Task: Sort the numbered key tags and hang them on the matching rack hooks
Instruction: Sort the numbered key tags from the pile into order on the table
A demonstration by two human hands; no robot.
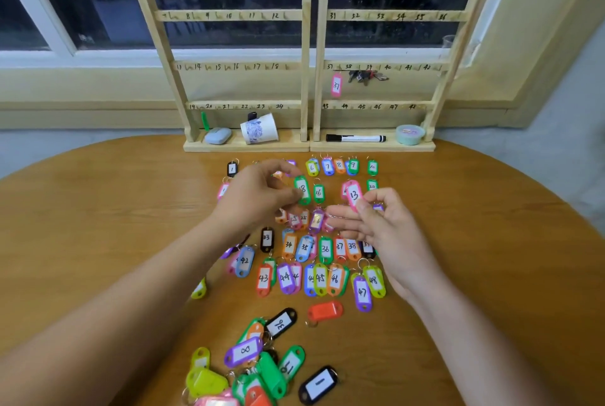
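Green plastic is catching the eye first: the green tag (302,189), marked 18, is sitting upright at the tips of the left hand (258,191). That hand is curling over it, and its thumb and fingers are pinching the tag's lower left edge. Just to the right, a pink tag (354,195) reading 13 is tilting slightly in the right hand (376,225). The thumb is pressing it against the forefinger while the other fingers are stretching out loosely to the left. The two hands are hovering near each other, apart, above the middle rows.

Below and around them the sorted tags (320,278) are lying in numbered rows on the wooden table (98,209): single digits at the far edge, thirties and forties nearer the person. Some rows are hiding under the hands. Closer still, a loose heap (255,366) of mixed colours is lying jumbled, some face down.

Beyond the rows the wooden rack (307,45) is standing against the window with numbers written along its bars. One hanging tag (336,85), pink and marked 37, is dangling under its number, with a bunch of keys (366,76) beside it. On the rack's base a paper cup (258,133) is lying tipped over and a marker (355,138) is lying flat.
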